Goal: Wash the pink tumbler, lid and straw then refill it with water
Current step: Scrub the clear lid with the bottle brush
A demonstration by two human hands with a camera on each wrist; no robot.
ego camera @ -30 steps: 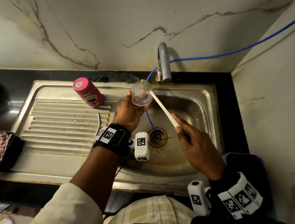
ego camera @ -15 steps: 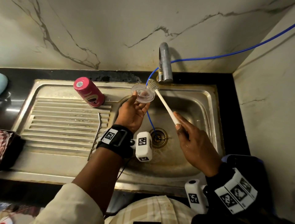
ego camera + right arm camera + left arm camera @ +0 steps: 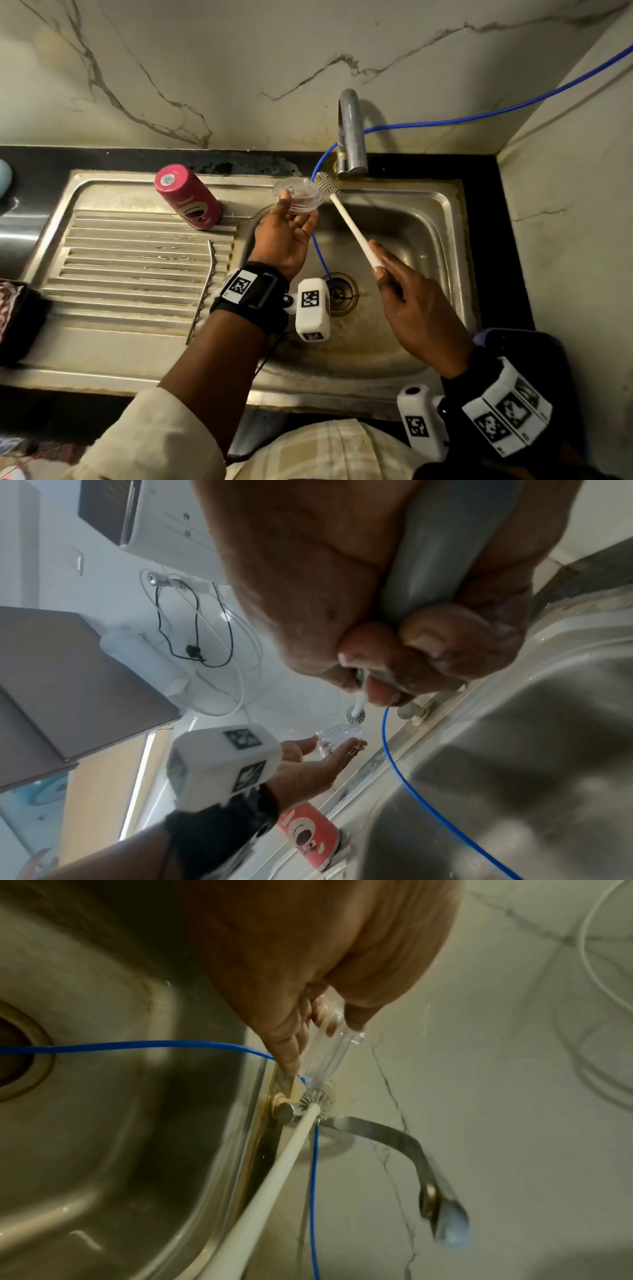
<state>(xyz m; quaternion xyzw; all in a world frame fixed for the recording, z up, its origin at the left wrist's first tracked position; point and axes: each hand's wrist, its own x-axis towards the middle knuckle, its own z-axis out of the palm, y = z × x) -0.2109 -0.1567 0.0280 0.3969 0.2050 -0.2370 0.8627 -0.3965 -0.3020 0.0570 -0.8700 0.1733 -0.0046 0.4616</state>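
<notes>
My left hand (image 3: 286, 226) pinches the clear round lid (image 3: 298, 196) between thumb and fingers over the back left corner of the sink basin; the left wrist view shows the lid (image 3: 325, 1053) edge-on. My right hand (image 3: 407, 301) grips a white bottle brush (image 3: 352, 228) by its handle, and the bristle head (image 3: 327, 185) touches the lid's right rim. The pink tumbler (image 3: 188, 197) stands upside down on the drainboard, also seen as the tumbler (image 3: 310, 834) in the right wrist view. A metal straw (image 3: 202, 291) lies on the drainboard ridges.
A steel tap (image 3: 349, 133) rises behind the basin, with a blue hose (image 3: 479, 114) running from the wall down to the drain (image 3: 339, 293). The steel sink (image 3: 442, 219) is bordered by black counter. A dark object (image 3: 17, 318) sits at the left edge.
Both hands have lifted the lid and brush up and back toward the tap. The brush head slid from the lid's top to its right rim, and the lid tilted flatter.
</notes>
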